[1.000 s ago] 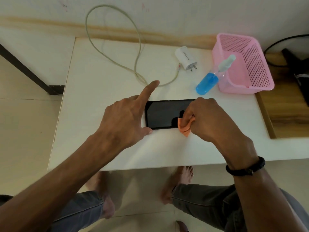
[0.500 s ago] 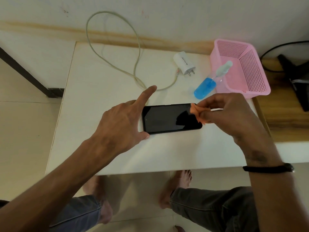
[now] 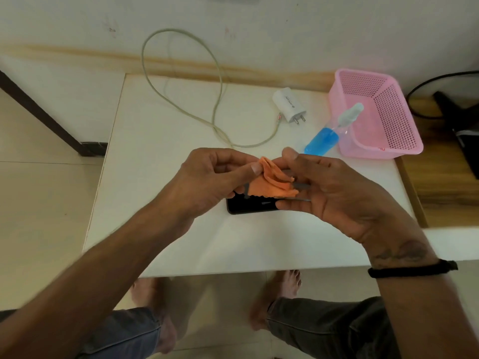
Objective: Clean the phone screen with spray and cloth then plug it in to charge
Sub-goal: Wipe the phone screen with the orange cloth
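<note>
A small orange cloth (image 3: 272, 181) is pinched between my left hand (image 3: 207, 180) and my right hand (image 3: 334, 190), held a little above the table. Under the hands lies the black phone (image 3: 248, 206), screen up, mostly hidden by them. The blue spray bottle (image 3: 322, 142) with a clear cap leans against the pink basket. A white charger plug (image 3: 289, 104) lies behind the hands, and its grey cable (image 3: 217, 107) loops toward the wall.
The pink perforated basket (image 3: 399, 130) stands at the back right of the white table (image 3: 160, 156). A wooden surface (image 3: 445, 182) with a black object and black cord adjoins the table on the right. My bare feet show under the front edge.
My left hand has left the phone and risen to grip the cloth. My right hand lifted the cloth off the screen, and both hands now hold it above the phone.
</note>
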